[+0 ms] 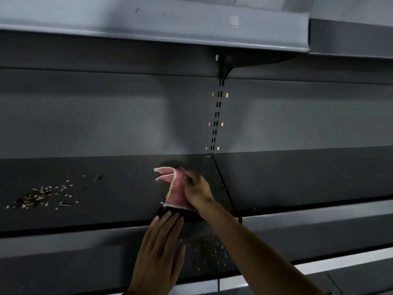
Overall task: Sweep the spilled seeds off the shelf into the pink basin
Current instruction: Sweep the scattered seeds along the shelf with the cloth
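The pink basin does not show anywhere in the view. The left hand (pixel 158 250) runs off the bottom edge at six o'clock, wrist unseen. The right forearm leaves the frame at five o'clock. The right hand (pixel 197 191) covers part of the pink cloth (pixel 177 188), blurred at its loose corner. The seeds (pixel 40 195) at nine o'clock are too small to tell apart.

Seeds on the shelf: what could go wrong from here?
1. The main seed pile lies far left of the cloth in the right hand; a long sweep may scatter it.
2. Seeds on the lower shelf suggest some already fell past the edge; more may follow.
3. No basin is in view; the open left hand alone may not catch seeds at the edge.
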